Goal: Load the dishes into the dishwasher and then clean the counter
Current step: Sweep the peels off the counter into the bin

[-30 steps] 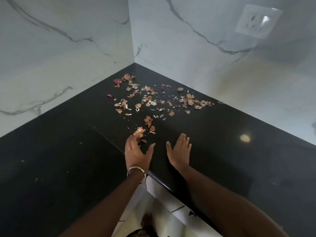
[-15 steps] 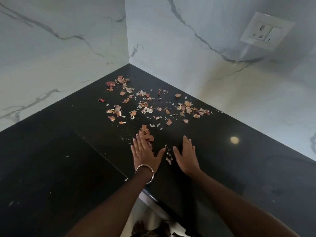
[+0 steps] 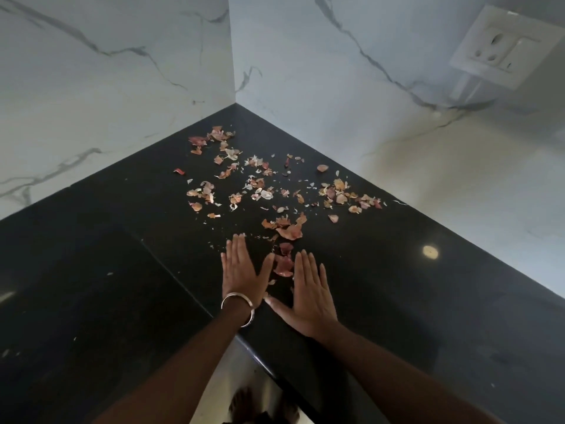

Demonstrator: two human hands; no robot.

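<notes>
A black stone counter [image 3: 397, 301] fills an inner corner between two marble walls. Dry onion and garlic peels [image 3: 263, 191] lie scattered over it toward the corner. My left hand [image 3: 243, 272], with a metal bangle at the wrist, lies flat on the counter, fingers straight and together. My right hand [image 3: 308, 290] lies flat beside it, thumb spread toward the left wrist. Several pinkish peels [image 3: 284, 264] sit in the gap between the two hands, and a small heap [image 3: 287, 229] lies just beyond the fingertips.
White marble walls [image 3: 107, 87] close off the corner at the back. A white socket plate [image 3: 501, 47] is on the right wall. The counter's inner edge [image 3: 253, 347] runs under my wrists, with floor below. A lamp's reflection [image 3: 430, 251] shines on the right counter.
Both hands have slid forward across the counter toward the peels and now lie flatter. Some peels have gathered between the hands.
</notes>
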